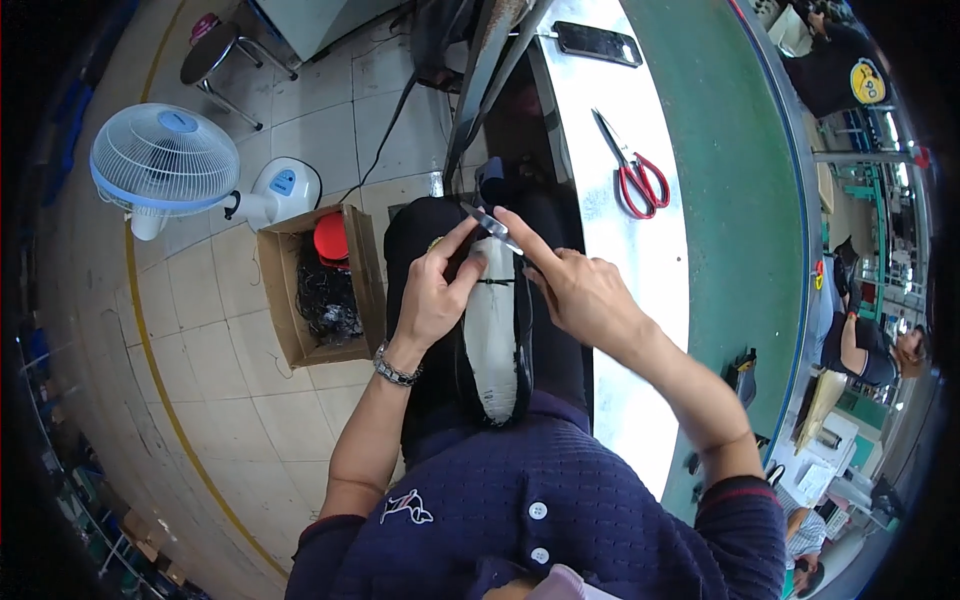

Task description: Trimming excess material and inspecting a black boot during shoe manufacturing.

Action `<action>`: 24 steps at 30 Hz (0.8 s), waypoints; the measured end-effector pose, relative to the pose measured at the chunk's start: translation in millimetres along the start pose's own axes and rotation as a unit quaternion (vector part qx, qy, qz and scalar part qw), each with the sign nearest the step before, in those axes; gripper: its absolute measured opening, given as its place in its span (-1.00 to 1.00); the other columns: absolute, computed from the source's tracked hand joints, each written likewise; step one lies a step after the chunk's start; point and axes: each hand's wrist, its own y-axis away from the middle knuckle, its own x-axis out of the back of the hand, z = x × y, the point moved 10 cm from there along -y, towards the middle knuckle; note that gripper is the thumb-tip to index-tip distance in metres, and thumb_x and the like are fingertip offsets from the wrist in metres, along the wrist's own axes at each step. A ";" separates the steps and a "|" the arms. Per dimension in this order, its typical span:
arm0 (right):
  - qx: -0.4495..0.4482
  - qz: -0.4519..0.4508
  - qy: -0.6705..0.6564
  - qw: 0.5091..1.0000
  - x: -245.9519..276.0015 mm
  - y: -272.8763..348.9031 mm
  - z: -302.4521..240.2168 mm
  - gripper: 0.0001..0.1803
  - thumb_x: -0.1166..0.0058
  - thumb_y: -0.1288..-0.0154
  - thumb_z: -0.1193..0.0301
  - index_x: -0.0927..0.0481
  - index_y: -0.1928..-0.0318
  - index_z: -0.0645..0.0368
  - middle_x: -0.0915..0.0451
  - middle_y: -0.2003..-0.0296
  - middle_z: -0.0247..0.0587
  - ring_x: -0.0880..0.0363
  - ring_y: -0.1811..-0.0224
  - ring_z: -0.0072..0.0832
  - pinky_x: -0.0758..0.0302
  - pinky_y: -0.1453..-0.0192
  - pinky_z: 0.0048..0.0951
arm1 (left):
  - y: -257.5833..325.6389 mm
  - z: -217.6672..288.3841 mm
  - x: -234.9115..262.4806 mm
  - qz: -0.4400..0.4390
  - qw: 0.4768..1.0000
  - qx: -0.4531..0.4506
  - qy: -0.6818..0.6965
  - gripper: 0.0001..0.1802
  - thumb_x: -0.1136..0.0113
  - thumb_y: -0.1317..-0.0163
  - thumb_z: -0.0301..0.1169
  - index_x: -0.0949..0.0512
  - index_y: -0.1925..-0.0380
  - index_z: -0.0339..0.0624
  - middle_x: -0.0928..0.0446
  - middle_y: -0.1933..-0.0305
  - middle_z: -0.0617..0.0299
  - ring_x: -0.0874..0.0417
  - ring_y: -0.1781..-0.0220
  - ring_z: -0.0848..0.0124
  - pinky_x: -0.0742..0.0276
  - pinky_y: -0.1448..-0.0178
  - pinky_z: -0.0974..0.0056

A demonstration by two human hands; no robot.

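We hold the shoe sole-up on our lap, left hand pinching its thread, right hand gripping snips at it, the thread not yet cut, scissors idle on the surface.

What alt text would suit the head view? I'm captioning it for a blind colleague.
A person's left hand and right hand hold a black shoe with a white insole on their lap, the right hand pinching a small metal tool. Red-handled scissors lie on the workbench at right; a fan stands on the floor at left.
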 end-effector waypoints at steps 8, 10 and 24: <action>0.076 0.136 -0.103 0.982 34.3 4.1 -9.7 -0.14 -0.02 -0.31 0.45 0.10 -0.51 -0.26 -0.59 0.49 -0.01 -0.58 0.60 -0.09 -0.49 0.57 -0.16 | 6.0 0.6 1.8 0.016 0.996 0.038 -0.073 -0.55 -0.07 -0.38 -0.38 -0.43 -0.26 -0.16 -0.61 -0.02 0.01 -0.62 0.04 0.41 -0.49 -0.04 0.35; 0.018 0.050 -0.059 0.997 14.2 -0.7 5.6 -0.17 -0.02 -0.31 0.45 0.06 -0.50 -0.22 -0.58 0.52 0.03 -0.58 0.58 -0.05 -0.49 0.51 -0.11 | 4.8 -7.2 2.0 0.008 0.997 0.067 -0.029 -0.56 -0.08 -0.37 -0.39 -0.44 -0.23 -0.20 -0.59 -0.05 0.01 -0.58 -0.07 0.43 -0.46 -0.13 0.37; -0.247 0.224 -0.146 0.931 -57.2 129.7 177.5 -0.28 -0.13 -0.30 0.27 -0.18 -0.43 -0.20 -0.61 0.31 0.16 -0.61 0.26 0.08 -0.47 0.18 0.00 | 97.2 -77.0 -44.6 -0.065 0.876 0.383 0.286 -0.37 -0.36 -0.17 -0.31 -0.37 -0.22 -0.21 -0.54 -0.08 0.20 -0.55 -0.09 0.38 -0.45 -0.20 0.23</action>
